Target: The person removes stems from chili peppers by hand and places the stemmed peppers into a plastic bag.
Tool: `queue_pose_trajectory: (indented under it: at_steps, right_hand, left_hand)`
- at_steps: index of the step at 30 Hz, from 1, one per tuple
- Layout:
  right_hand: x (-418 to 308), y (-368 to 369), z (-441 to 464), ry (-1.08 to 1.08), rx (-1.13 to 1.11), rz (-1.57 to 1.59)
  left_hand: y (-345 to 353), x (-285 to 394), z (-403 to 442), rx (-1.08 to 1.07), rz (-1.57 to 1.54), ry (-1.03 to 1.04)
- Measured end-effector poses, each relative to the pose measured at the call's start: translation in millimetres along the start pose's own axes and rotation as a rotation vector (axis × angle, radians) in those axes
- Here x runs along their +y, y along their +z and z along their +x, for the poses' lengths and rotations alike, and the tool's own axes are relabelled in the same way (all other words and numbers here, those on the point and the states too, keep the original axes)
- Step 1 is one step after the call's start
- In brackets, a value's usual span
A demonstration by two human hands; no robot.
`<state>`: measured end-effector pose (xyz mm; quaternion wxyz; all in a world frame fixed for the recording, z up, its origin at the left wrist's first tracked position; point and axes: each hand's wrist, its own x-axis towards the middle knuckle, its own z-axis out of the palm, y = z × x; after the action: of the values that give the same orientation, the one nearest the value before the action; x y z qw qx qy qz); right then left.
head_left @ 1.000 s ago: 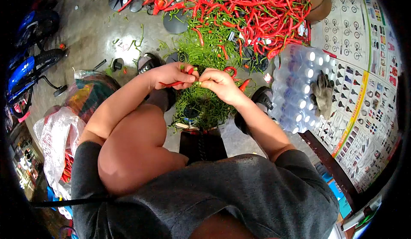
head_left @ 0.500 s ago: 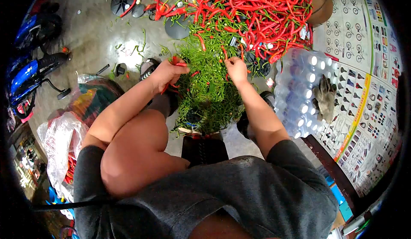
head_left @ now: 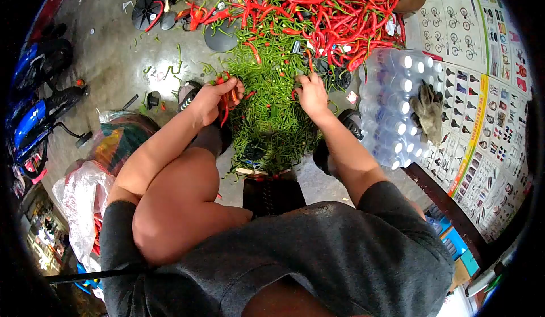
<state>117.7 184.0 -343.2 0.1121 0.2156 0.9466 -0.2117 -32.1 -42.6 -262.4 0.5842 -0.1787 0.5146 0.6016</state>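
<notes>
My left hand (head_left: 213,101) is wrapped round a few red chilies (head_left: 225,107), whose ends stick out past the fingers. On the right, my right hand (head_left: 312,94) hovers at the edge of a heap of green stems (head_left: 272,98), its fingers bent together; what they hold, if anything, is too small to make out. Beyond both hands lies a large pile of red chilies (head_left: 340,10) with green stalks. A few loose red chilies lie among the green stems.
Shrink-wrapped bottles (head_left: 392,107) stand at the right with a grey glove (head_left: 428,112) on them, beside a printed poster (head_left: 454,90). Plastic bags (head_left: 82,195) and blue bikes (head_left: 31,115) are at the left. A black stool (head_left: 272,195) shows between my legs.
My hands were together at a chili, then moved apart. My right hand went right, over the green heap, while my left stayed on the left with chilies. The view has shifted slightly.
</notes>
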Motion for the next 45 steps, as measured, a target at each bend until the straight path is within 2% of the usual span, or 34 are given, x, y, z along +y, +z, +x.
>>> queue_pose_trajectory:
  at_steps: [2,3,5,6,8,10,12,14,15,18,19,20,22,23,24,26,29,31,34,36,38,40,41,42,44,45]
  right_hand:
    - [15.4,0.7,2.7,-0.154,-0.111,-0.147]
    - [17.0,1.1,3.0,-0.154,-0.111,-0.146]
    - [15.7,-2.6,6.6,0.045,-0.080,0.045]
    - [11.7,-4.9,8.1,0.046,-0.082,0.045]
    - [-4.8,-7.5,13.1,0.172,-0.161,0.800]
    - [-38.1,-9.0,11.0,0.007,-0.220,1.114]
    - [-81.2,-33.9,7.3,-0.315,-0.079,0.939]
    - [-112.5,-33.7,-0.4,-0.206,-0.054,1.065]
    - [-122.1,-33.7,-2.4,-0.119,-0.051,1.169]
    - [-127.6,-36.5,-3.4,-0.154,0.076,1.029]
    - [-130.3,-40.2,-9.3,0.203,-0.189,1.434]
    - [-126.8,-39.9,-12.7,0.206,-0.186,1.435]
    - [-115.8,-36.9,-19.0,0.404,-0.721,1.368]
    - [-118.6,-36.9,-23.8,0.347,-0.722,1.414]
    - [-120.6,-37.9,-24.0,0.349,-0.723,1.413]
    - [-125.3,-42.2,-23.4,0.257,-0.684,1.450]
    - [-124.0,-38.7,-20.0,0.291,-0.692,1.472]
    - [-122.7,-35.4,-20.8,0.299,-0.688,1.497]
    - [-120.5,-32.6,-19.6,0.384,-0.666,1.630]
    - [-115.9,-39.6,-15.7,0.591,-0.844,1.943]
    - [-117.8,-37.6,-15.1,0.661,-0.792,1.893]
    - [-116.7,-26.7,-16.8,0.333,-0.671,1.618]
    - [-122.4,-35.6,-18.0,0.292,-0.571,1.422]
    - [-122.9,-31.6,-19.9,0.292,-0.570,1.421]
    - [-123.1,-23.7,-22.2,0.060,-0.244,1.220]
    - [-123.0,-24.0,-23.3,0.083,-0.230,1.182]
  left_hand:
    - [2.0,-0.7,-1.7,-0.062,-0.035,-0.012]
    - [-0.1,-1.9,-0.2,-0.062,-0.035,-0.012]
    - [-7.2,-4.1,6.1,-0.049,-0.052,-0.037]
    - [-9.3,-4.9,7.6,-0.049,-0.053,-0.039]
    - [-10.1,-6.1,10.0,0.004,-0.012,-0.058]
    - [-4.8,-7.3,10.2,-0.028,0.035,-0.066]
    - [3.2,-7.0,6.1,-0.058,0.085,-0.075]
    - [11.4,-3.9,-2.0,-0.124,0.076,-0.116]
    - [10.0,-3.7,-2.5,-0.229,0.016,-0.077]
    - [7.1,-4.6,1.0,-0.161,0.040,0.035]
    - [6.7,-3.0,0.8,-0.082,0.060,0.052]
    - [7.5,-1.8,2.0,-0.085,0.061,0.049]
    - [9.5,0.6,6.3,0.115,0.160,0.268]
    - [14.6,1.9,4.4,0.189,0.322,0.368]
    - [13.9,0.1,5.6,0.188,0.321,0.366]
    - [11.0,-3.2,9.2,0.158,0.428,0.499]
    - [8.0,0.5,10.0,0.248,0.529,0.558]
    - [13.9,-0.9,6.5,0.253,0.472,0.540]
    - [6.4,-9.3,14.7,0.245,0.439,0.550]
    - [5.5,-9.3,16.0,0.234,0.465,0.575]
    - [7.2,-6.7,15.9,0.231,0.813,0.872]
    - [4.9,-8.6,20.0,0.208,0.789,0.875]
    - [7.1,-6.8,19.4,0.185,0.765,0.880]
    - [9.3,-5.0,17.8,0.184,0.765,0.881]
    - [17.2,1.3,12.0,0.115,0.475,0.600]
    - [21.4,4.0,9.1,0.113,0.475,0.601]
